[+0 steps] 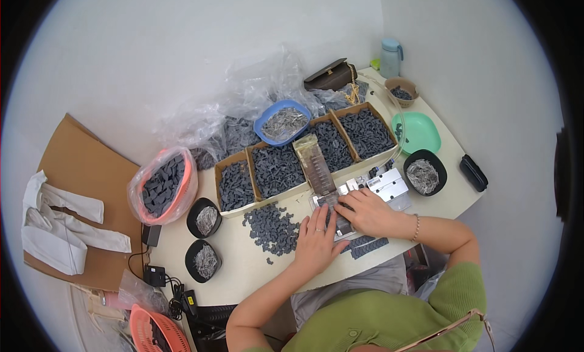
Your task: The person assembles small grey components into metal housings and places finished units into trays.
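A silver metal fixture [389, 185] sits near the table's front edge, with a small grey block in its middle by my fingertips. My left hand [316, 239] lies over the fixture's left side, its fingers stretched out and a ring on one of them. From the right, my right hand [368, 214] rests on the fixture with its fingers apart and slightly bent. What lies under both palms is hidden. A loose pile of small dark grey plastic parts [271, 227] is just left of my left hand. Rows of joined grey pieces [369, 247] lie below the fixture.
Behind the fixture stands a divided cardboard box [264, 200] full of grey parts. Metal pins fill a blue basin [283, 140] and black bowls [424, 191]. A green tray [423, 133], a black case [473, 173] and a pink basket [193, 182] flank the work area.
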The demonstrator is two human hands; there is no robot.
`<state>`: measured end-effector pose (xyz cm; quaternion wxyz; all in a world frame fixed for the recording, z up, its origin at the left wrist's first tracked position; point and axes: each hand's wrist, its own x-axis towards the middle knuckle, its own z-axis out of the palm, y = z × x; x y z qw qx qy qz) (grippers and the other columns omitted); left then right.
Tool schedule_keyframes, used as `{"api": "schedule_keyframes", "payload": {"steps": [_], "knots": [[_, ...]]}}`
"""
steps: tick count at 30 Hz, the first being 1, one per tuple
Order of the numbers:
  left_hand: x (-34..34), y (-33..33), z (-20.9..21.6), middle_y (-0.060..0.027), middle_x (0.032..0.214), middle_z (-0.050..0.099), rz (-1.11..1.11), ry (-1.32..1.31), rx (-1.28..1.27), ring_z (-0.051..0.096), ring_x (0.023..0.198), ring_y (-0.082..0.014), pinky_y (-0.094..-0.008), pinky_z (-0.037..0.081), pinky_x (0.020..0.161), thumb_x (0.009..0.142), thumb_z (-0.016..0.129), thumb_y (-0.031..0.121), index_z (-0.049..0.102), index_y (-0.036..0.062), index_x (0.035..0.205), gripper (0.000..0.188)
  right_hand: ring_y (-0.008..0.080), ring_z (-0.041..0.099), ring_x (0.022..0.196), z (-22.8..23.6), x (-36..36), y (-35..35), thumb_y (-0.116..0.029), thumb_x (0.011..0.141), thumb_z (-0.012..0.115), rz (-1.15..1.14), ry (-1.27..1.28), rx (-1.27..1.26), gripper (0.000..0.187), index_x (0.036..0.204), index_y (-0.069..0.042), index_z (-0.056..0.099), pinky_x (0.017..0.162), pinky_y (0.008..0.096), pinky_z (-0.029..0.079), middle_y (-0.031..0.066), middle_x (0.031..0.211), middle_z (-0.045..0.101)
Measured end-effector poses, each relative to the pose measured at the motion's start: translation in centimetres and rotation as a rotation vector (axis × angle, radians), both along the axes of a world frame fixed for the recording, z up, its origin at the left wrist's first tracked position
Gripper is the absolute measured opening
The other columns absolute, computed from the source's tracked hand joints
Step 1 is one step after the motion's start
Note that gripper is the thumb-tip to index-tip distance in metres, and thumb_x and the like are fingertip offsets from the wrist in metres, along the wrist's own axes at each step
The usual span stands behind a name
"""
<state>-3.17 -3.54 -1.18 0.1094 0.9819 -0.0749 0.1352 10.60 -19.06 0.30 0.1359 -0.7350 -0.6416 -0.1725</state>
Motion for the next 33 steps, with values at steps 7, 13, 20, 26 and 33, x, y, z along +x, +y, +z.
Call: {"api": "schedule_keyframes", "payload": {"steps": [7, 13, 20, 26, 33], "knots": [[-0.4, 0.9, 0.3, -0.0243, 0.141, 0.034, 0.043, -0.009, -0.112, 0.034, 0.129, -0.0401, -0.0503, 0.026, 0.105, 0.081, 0.067, 0.036, 0.046, -0.0021, 0.131, 0.066, 0.0258, 0.053, 0.103, 0.2, 0.2, -0.1, -0.014, 0.070, 0.065, -0.009, 0.105, -0.008, 0.048, 0.116, -0.002, 0.060, 0.087, 0.0381, 0.040, 0.0119, 0.117, 0.056], [-0.6, 1.7, 0.3, -0.0244, 0.141, 0.034, 0.067, -0.035, -0.160, 0.035, 0.128, -0.0400, -0.0494, 0.026, 0.105, 0.082, 0.068, 0.033, 0.046, -0.0014, 0.131, 0.064, 0.0233, 0.055, 0.102, 0.1, -1.3, -1.0, -0.014, 0.073, 0.060, 0.015, 0.027, 0.004, 0.038, 0.108, -0.001, 0.063, 0.086, 0.0354, 0.041, 0.0123, 0.117, 0.058], [-0.4, 1.2, -0.2, -0.0244, 0.139, 0.035, 0.016, -0.054, -0.185, 0.035, 0.128, -0.0388, -0.0495, 0.028, 0.104, 0.081, 0.068, 0.031, 0.048, -0.0033, 0.129, 0.062, 0.0250, 0.054, 0.101, 1.0, 0.0, -0.5, -0.010, 0.069, 0.062, 0.002, 0.136, 0.064, 0.036, 0.105, -0.004, 0.065, 0.085, 0.0361, 0.041, 0.0103, 0.112, 0.059], [-0.4, 1.4, -1.1, -0.0195, 0.135, 0.045, 0.001, -0.123, -0.153, 0.040, 0.128, -0.0349, -0.0499, 0.029, 0.105, 0.082, 0.067, 0.029, 0.050, -0.0015, 0.128, 0.058, 0.0307, 0.053, 0.103, 2.3, 4.8, 3.8, -0.010, 0.079, 0.062, -0.102, 0.230, 0.199, 0.046, 0.124, -0.006, 0.054, 0.090, 0.0420, 0.041, 0.0138, 0.118, 0.055], [0.4, 1.2, -0.5, -0.0173, 0.135, 0.047, 0.053, -0.098, -0.065, 0.039, 0.131, -0.0332, -0.0497, 0.026, 0.108, 0.084, 0.064, 0.025, 0.049, -0.0006, 0.129, 0.053, 0.0333, 0.052, 0.096, 3.8, 7.3, 9.4, -0.020, 0.084, 0.063, -0.084, 0.675, 0.491, 0.052, 0.131, -0.005, 0.044, 0.088, 0.0453, 0.040, 0.0151, 0.099, 0.057]]}}
